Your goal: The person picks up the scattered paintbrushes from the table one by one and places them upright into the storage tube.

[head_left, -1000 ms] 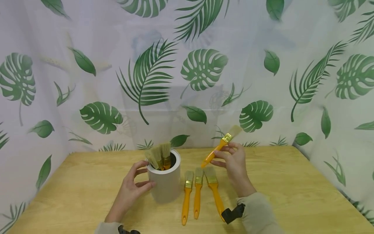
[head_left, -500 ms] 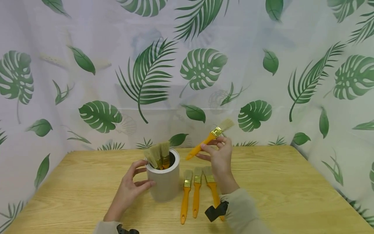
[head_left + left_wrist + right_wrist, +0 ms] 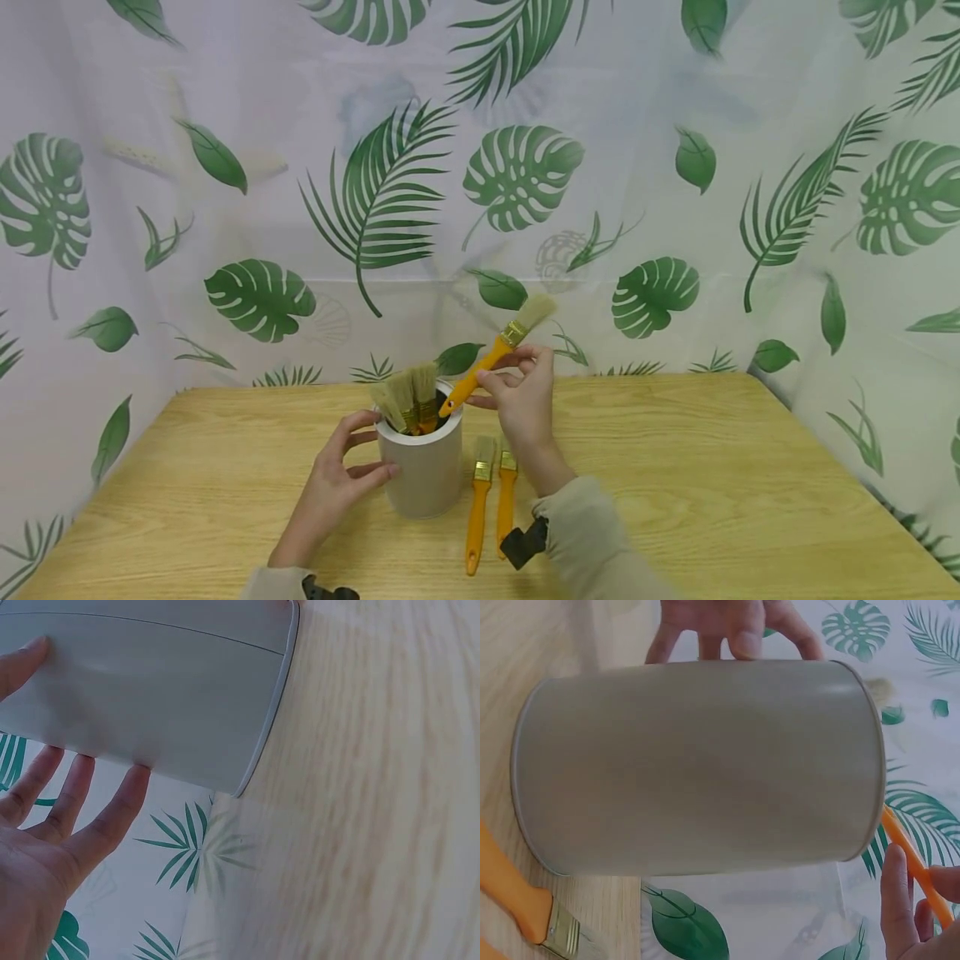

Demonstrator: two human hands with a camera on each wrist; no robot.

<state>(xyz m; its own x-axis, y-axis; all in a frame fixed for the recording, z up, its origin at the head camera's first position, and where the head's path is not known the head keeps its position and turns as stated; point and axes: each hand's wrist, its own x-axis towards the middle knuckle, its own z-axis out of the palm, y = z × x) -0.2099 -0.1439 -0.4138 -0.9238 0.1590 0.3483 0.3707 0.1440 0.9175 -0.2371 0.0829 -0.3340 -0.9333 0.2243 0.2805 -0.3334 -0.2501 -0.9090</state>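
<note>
— Orange handle, pale bristles: where is that paintbrush (image 3: 498,352)?
— Pinched in the right hand (image 3: 519,397), tilted, its handle tip at the rim of the grey cylinder pot (image 3: 425,467), bristles up and to the right.
— And the left hand (image 3: 335,479)?
— Its fingers and thumb press the pot's left wall.
— What else is about?
— Two brushes (image 3: 408,402) stand in the pot already, crowding its left side. Two more (image 3: 491,502) lie flat just right of it, partly behind the right wrist.
— The surface?
— A light wooden worktop (image 3: 712,475), with leaf-printed curtain (image 3: 675,167) on the far side and both flanks.
</note>
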